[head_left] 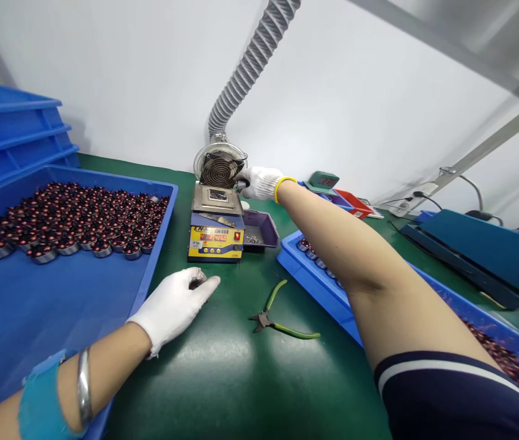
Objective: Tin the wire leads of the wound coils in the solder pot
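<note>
Toward the back of the green bench (241, 391), my right hand (263, 183), in a white knitted glove, reached out beside the heating unit (216, 244) and pinched a small metal part (241, 185) between thumb and fingers. That part was by the rear right corner of the unit's top plate, just in front of the round extractor fan (219, 169); whether it touched anything besides my glove I could not tell. I judged the step in hand to be placing or handling that one piece at the heater, near the square opening (217, 195). As I saw it, the next move called for a firm pinch, a level wrist and fingertips kept off the hot-looking plate. My left hand (172, 308), gloved too, hovered or rested low in front of the unit, thumb and forefinger curved toward each other; something dark showed between them, but I could not tell whether I held a piece or only had a soiled glove. To my left, the large blue tray (57, 305) carried many copper-wound parts (98, 232). Green-handled cutters (265, 319) lay spread on the bench, short of the right-hand blue tray (316, 299).
</note>
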`<state>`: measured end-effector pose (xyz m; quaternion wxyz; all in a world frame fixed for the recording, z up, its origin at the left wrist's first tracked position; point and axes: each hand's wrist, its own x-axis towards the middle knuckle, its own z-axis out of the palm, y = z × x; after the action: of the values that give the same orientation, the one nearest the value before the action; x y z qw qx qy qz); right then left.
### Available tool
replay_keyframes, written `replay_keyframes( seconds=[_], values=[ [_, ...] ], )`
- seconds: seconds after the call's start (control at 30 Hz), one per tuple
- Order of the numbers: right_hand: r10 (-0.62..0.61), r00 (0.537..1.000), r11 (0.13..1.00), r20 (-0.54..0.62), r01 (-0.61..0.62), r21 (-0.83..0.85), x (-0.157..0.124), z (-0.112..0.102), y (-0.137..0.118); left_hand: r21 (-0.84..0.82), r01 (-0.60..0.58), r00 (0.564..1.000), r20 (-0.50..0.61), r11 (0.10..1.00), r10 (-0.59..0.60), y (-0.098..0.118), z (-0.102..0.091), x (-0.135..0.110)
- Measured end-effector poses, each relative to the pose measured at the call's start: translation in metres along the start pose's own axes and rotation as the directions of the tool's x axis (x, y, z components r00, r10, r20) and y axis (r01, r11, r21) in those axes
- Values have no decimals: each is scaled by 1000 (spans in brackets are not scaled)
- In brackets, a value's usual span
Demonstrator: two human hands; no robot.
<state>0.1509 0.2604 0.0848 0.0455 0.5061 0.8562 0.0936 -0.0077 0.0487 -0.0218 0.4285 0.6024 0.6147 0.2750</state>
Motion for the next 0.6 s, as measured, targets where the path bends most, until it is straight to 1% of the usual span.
replay_keyframes(
  seconds=[0.07,0.2,0.37,0.5,0.6],
  values=[
    [-16,1000,999,-13,16,36,-6,-5,3,-1,0,1000,-1,1000,0,0,0,0],
    [-66,995,982,-76,78,172,-26,-9,9,8,0,1000,1,1000,0,0,1,1],
    [-146,983,917,-115,178,357,-52,-6,11,15,8,1000,2,1000,-8,1,1,1],
    [-141,986,897,-93,167,409,-70,-10,7,12,8,1000,12,1000,-8,1,1,0],
    [-132,989,895,-71,150,421,-76,-12,5,12,1,1000,12,1000,-1,1,2,-1]
  ],
)
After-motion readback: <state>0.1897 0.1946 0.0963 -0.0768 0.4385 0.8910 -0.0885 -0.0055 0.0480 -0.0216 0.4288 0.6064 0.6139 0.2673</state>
